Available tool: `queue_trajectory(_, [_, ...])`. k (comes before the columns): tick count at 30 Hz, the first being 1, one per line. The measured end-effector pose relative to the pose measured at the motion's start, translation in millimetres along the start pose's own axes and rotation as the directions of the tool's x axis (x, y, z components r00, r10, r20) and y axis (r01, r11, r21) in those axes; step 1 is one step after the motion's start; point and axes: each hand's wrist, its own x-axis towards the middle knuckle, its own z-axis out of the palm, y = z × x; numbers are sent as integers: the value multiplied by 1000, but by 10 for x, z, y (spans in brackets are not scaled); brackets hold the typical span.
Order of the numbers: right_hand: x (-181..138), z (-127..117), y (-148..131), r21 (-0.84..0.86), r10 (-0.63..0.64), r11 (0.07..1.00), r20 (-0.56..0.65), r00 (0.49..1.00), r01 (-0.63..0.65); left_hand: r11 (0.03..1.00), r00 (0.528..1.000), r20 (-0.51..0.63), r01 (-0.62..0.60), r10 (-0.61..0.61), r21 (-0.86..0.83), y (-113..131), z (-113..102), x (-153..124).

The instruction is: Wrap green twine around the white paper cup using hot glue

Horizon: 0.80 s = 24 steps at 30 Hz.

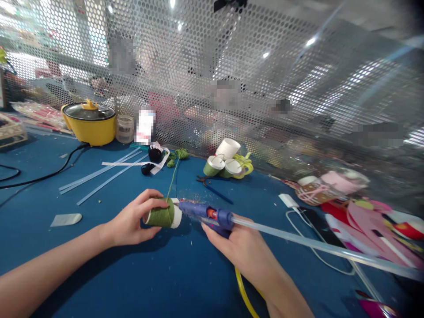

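My left hand [141, 218] is closed around a small white paper cup [177, 217] lying on its side, most of it wrapped in green yarn [162, 215]. A strand runs from the cup back to a green yarn ball [182, 153]. My right hand [243, 243] grips a blue hot glue gun [205, 213] by its handle. The nozzle meets or nearly meets the cup's bare white rim; exact contact is too small to tell. A long clear glue stick [314, 245] sticks out of the gun's rear, towards the right.
Yarn-wrapped cups [213, 166] stand at the back beside pliers [212, 187]. Spare glue sticks [99, 174] and a yellow electric pot [91, 126] are on the left. A phone [321, 225] with white cable and pink felt pieces [371, 225] lie right. A perforated metal screen [198, 79] bounds the table.
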Motion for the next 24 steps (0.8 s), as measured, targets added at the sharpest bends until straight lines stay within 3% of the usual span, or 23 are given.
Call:
queue_trajectory(11, [42, -7, -48, -1, 64, 998, 35, 997, -64, 986, 989, 71, -139, 132, 97, -9, -8, -25])
queue_trajectory(24, [-24, -45, -91, -1, 38, 999, 59, 998, -38, 995, 995, -49, 78, -81, -58, -9, -54, 25])
